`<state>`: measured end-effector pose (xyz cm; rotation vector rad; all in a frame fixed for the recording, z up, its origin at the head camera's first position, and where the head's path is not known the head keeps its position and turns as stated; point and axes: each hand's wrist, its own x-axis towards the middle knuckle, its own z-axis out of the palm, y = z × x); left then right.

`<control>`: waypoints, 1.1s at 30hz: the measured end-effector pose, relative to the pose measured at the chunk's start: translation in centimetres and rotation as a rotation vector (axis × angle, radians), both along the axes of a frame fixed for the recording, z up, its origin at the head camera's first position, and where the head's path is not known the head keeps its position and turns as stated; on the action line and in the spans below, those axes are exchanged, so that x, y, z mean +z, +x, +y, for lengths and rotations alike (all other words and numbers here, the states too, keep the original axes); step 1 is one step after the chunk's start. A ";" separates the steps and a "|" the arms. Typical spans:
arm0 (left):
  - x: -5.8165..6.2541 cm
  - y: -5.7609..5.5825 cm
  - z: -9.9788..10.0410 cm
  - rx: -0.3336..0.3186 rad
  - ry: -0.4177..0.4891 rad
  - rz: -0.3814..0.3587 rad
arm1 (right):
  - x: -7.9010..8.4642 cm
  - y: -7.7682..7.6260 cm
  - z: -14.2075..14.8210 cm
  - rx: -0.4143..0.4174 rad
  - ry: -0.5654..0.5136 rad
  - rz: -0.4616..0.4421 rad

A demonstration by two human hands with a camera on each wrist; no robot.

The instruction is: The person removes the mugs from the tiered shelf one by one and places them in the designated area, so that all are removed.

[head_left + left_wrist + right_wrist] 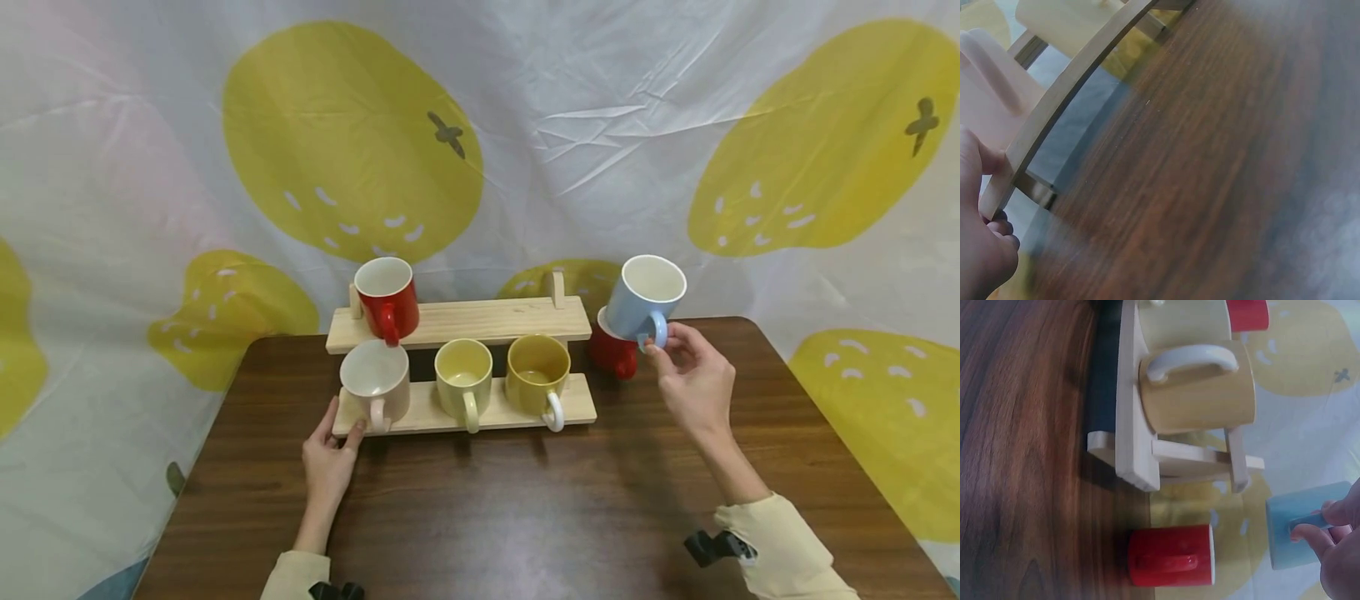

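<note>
My right hand (pixel 699 379) pinches the handle of a light blue mug (pixel 637 304), held up in the air to the right of a two-tier wooden rack (pixel 465 327). Below and behind that mug, a red mug (pixel 1169 556) stands on the table. With thumb on top and fingers beneath, my left hand (pixel 330 462) grips the left end of the rack's lower shelf (pixel 423 412). Close to its thumb sits a pale pink mug (pixel 390 396), followed along the shelf by a pale yellow mug (pixel 463 387) and a mustard mug with a white handle (pixel 536 379).
Another red mug (pixel 393 308) stands at the left of the upper shelf. Bare wood (pixel 495 318) shows along the rest of that shelf. The rack is on a dark brown table (pixel 525 508), backed by a white cloth (pixel 570 150) with yellow fruit prints.
</note>
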<state>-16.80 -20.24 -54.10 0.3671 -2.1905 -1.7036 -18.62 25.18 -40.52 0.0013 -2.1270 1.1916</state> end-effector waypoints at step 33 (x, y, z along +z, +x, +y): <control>-0.2 0.0 0.0 0.025 -0.026 0.011 | -3.8 -0.8 6.8 -0.140 -0.057 -0.072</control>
